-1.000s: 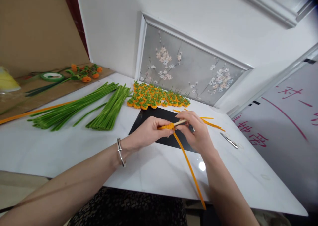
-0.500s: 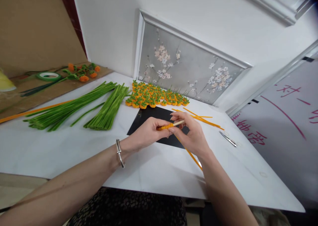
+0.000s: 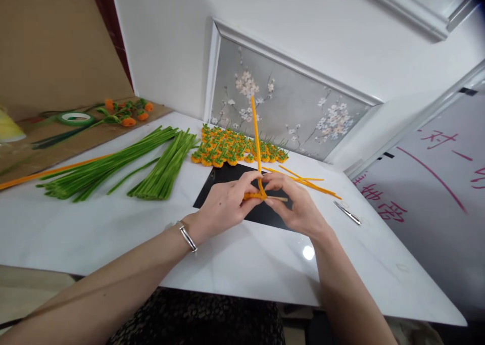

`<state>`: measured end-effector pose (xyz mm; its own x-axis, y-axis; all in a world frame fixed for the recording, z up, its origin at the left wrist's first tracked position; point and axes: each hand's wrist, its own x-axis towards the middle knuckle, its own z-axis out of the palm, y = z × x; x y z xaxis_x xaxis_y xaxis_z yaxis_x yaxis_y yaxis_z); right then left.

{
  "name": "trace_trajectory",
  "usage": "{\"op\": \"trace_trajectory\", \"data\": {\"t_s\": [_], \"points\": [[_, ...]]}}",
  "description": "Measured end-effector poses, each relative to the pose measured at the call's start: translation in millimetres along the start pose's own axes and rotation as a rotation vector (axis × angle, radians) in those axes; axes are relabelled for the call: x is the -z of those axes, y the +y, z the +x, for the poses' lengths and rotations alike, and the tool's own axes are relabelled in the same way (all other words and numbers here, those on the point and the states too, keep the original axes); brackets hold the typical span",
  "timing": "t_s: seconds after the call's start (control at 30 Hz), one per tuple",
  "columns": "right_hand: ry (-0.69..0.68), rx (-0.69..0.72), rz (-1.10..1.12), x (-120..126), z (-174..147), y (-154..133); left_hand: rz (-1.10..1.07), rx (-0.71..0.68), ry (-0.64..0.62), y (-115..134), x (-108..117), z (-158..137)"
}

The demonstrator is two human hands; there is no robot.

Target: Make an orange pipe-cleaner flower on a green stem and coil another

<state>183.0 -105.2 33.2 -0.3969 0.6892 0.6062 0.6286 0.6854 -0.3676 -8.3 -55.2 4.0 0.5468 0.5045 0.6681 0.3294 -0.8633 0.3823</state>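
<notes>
An orange pipe cleaner (image 3: 256, 138) is coiled round a thin pale stick (image 3: 279, 199), and its loose end stands up above my fingers. My left hand (image 3: 223, 203) is closed on the coiled part at the stick's left end. At the coil's right end, my right hand (image 3: 301, 203) pinches with thumb and fingertips where the orange strand bends upward; the bare stick pokes out past the thumb. Both hands are just above a black mat (image 3: 223, 176), which they partly cover.
Behind the mat stand many small orange-and-green flowers (image 3: 235, 145). Green pipe cleaner bundles (image 3: 162, 170) lie to the left, near a roll of green tape (image 3: 76, 117). On the right are loose orange pipe cleaners (image 3: 318, 186) and scissors (image 3: 347, 212). A wall backs the white table (image 3: 242, 264).
The loose end of the orange pipe cleaner has swung from hanging down toward me to pointing up. The stick has dipped slightly, and my right fingers have shifted to the bend.
</notes>
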Motion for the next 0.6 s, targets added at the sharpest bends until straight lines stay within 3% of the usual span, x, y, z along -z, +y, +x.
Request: {"op": "trace_trajectory", "data": {"t_s": [0.2,0.43,0.6], "points": [[-0.090,0.095,-0.180,-6.3,-0.3,-3.4,0.110,-0.094,0.034,-2.7,2.4,0.9],[0.162,-0.027,-0.149,-18.3,-3.0,0.6,0.172,-0.083,0.160,-6.2,1.1,0.4],[0.209,0.033,-0.227,-20.5,-2.5,-1.9,0.144,-0.115,0.149,-4.2,1.4,2.6]]}}
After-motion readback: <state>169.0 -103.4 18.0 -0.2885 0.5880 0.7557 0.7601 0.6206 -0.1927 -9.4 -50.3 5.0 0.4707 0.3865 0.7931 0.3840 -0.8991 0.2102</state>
